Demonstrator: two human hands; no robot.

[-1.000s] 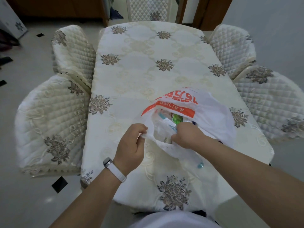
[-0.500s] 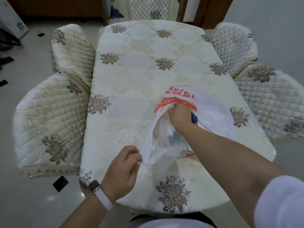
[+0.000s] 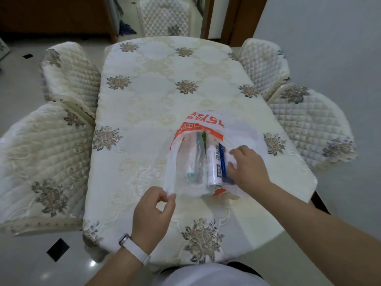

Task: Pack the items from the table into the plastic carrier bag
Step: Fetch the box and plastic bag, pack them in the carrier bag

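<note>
Already inside carrier bag (image 3: 246,132): bottle (image 3: 185,159), white tube (image 3: 214,164), blue item (image 3: 222,159).

The items in the plastic carrier bag (image 3: 245,131) are half veiled by its film: a white tube (image 3: 214,166), a dark blue thing (image 3: 222,159) beside it, something with a teal cap (image 3: 190,174), none clear enough to name. The bag's red lettering (image 3: 206,118) is too smeared to read. On the right hand (image 3: 247,172) the fingertips are buried in the crumpled plastic it grips. Both forearms run off the bottom edge
</note>
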